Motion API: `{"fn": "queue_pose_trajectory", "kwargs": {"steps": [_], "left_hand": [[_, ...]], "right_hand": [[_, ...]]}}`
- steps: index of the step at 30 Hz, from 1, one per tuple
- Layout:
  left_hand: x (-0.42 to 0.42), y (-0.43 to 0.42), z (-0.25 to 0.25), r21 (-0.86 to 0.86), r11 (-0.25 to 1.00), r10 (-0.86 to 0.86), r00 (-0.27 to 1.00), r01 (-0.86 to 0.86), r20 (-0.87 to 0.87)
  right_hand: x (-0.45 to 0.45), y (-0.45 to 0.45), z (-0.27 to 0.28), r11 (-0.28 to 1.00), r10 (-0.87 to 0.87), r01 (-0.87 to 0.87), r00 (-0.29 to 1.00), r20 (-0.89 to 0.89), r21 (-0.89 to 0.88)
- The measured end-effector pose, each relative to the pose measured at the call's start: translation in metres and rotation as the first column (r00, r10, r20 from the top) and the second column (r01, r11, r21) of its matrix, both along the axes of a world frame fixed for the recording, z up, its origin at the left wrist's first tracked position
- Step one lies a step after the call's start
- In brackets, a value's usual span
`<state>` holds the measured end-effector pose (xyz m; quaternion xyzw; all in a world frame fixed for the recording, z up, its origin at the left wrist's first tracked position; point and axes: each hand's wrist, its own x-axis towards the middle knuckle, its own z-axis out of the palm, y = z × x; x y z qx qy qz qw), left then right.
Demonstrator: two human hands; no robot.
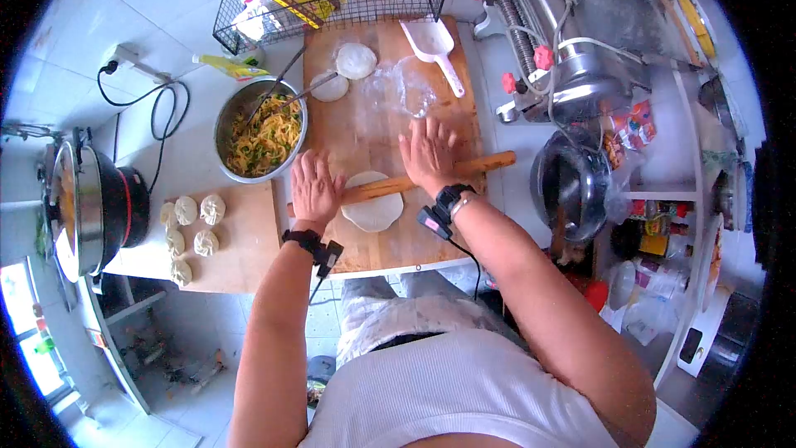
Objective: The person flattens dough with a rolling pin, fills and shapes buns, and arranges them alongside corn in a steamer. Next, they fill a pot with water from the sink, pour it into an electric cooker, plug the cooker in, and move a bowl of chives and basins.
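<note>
A wooden rolling pin (373,189) lies slantwise across a flat round of dough (373,215) on the cutting board (448,228). My left hand (313,191) rests on the pin's left part, fingers stretched forward and slightly apart. Over the right part is my right hand (429,158), palm on the pin and fingers extended past it. The dough sticks out in front of and behind the pin. Farther up the board are two pale dough rounds, one (356,60) beside the other (330,90). White flour (398,87) is smeared near them.
Left of the board stands a metal bowl (221,149) of shredded filling with chopsticks in it. Several pleated buns (206,242) sit on a second board (249,257). A white scoop (433,41), wire basket (390,4), dough-rolling machine (572,50), dark pot (543,187) and electric cooker (120,207) surround the workspace.
</note>
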<state>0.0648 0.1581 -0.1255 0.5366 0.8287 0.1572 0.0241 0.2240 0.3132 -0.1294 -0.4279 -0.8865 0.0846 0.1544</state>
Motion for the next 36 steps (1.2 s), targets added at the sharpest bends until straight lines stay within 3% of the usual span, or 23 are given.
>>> {"fn": "queue_pose_trajectory", "kwargs": {"steps": [3,4,6,7,8,10,11,13,14,15,17,18,20,21,23,25,26,30,32,34,36], "left_hand": [[-0.002,0.007,-0.007,0.093,0.996,-0.008,0.999,0.012,-0.052],[0.003,0.001,-0.002,0.049,0.999,-0.018,1.000,0.017,0.019],[0.026,-0.028,-0.003,0.070,0.994,-0.083,0.996,0.082,0.012],[0.033,-0.036,0.000,0.097,0.988,-0.124,0.991,0.119,0.045],[0.033,-0.035,-0.002,0.096,0.987,-0.133,0.990,0.128,0.043],[0.036,-0.041,-0.011,0.132,0.987,-0.116,0.968,0.088,0.222],[0.035,-0.037,-0.016,0.134,0.987,-0.113,0.969,0.085,0.218],[0.031,-0.015,-0.022,0.150,0.989,-0.074,0.921,0.017,0.383],[0.031,-0.008,-0.023,0.096,0.995,-0.039,0.966,0.015,0.254],[0.033,-0.004,-0.020,0.101,0.995,-0.041,0.966,0.016,0.256],[0.038,0.000,-0.013,-0.144,0.990,0.027,0.978,0.003,0.207],[0.038,-0.004,-0.017,-0.145,0.989,0.028,0.978,0.002,0.208],[0.034,-0.021,-0.027,-0.283,0.958,0.085,0.895,0.048,0.438],[0.038,-0.028,-0.015,-0.287,0.957,0.085,0.896,0.049,0.436],[0.049,-0.045,0.021,-0.367,0.919,0.265,0.917,-0.147,0.299],[0.060,-0.074,0.017,-0.126,0.988,0.106,0.987,-0.092,0.117],[0.068,-0.089,0.010,-0.205,0.979,0.031,0.998,-0.018,0.061],[0.051,-0.080,-0.002,-0.186,0.982,0.018,0.998,-0.006,0.062],[0.033,-0.049,0.000,-0.105,0.986,0.118,0.984,-0.133,-0.137],[0.010,-0.028,-0.004,-0.074,0.990,0.111,0.989,-0.118,-0.097],[-0.004,-0.015,-0.003,-0.045,0.997,0.057,0.998,-0.058,-0.016]], "right_hand": [[-0.003,0.005,-0.003,0.999,0.003,-0.002,1.000,-0.026,0.051],[0.004,-0.003,-0.003,0.999,0.000,0.001,1.000,-0.026,0.049],[0.027,-0.028,0.000,0.991,0.126,-0.125,0.992,-0.024,0.040],[0.042,-0.042,-0.007,0.972,0.200,-0.199,0.980,0.006,0.127],[0.059,-0.058,-0.006,0.962,0.263,-0.266,0.963,0.060,0.062],[0.087,-0.079,-0.007,0.939,0.344,-0.342,0.938,0.040,-0.034],[0.095,-0.084,-0.008,0.899,0.427,-0.423,0.904,0.010,-0.115],[0.108,-0.089,-0.011,0.897,0.433,-0.428,0.901,0.022,-0.113],[0.113,-0.090,-0.013,0.894,0.439,-0.432,0.898,0.039,-0.117],[0.115,-0.088,-0.015,0.895,0.438,-0.431,0.898,0.043,-0.113],[0.119,-0.084,-0.018,0.888,0.456,-0.453,0.889,0.031,-0.079],[0.119,-0.082,-0.018,0.888,0.457,-0.454,0.889,0.031,-0.080],[0.118,-0.077,-0.017,0.876,0.473,-0.470,0.881,0.001,-0.106],[0.116,-0.078,-0.013,0.876,0.472,-0.469,0.882,-0.002,-0.108],[0.106,-0.080,-0.001,0.908,0.415,-0.412,0.909,0.027,-0.076],[0.092,-0.084,0.009,0.936,0.347,-0.344,0.937,0.038,-0.080],[0.084,-0.086,0.011,0.959,0.274,-0.270,0.960,0.051,-0.084],[0.040,-0.063,-0.003,0.985,0.171,-0.171,0.985,0.026,0.013],[0.015,-0.040,-0.002,0.988,0.152,-0.152,0.988,0.004,0.018],[-0.009,-0.019,-0.001,0.991,0.134,-0.133,0.991,-0.025,0.026],[-0.024,-0.005,-0.001,0.997,0.003,-0.002,1.000,0.013,-0.080]]}}
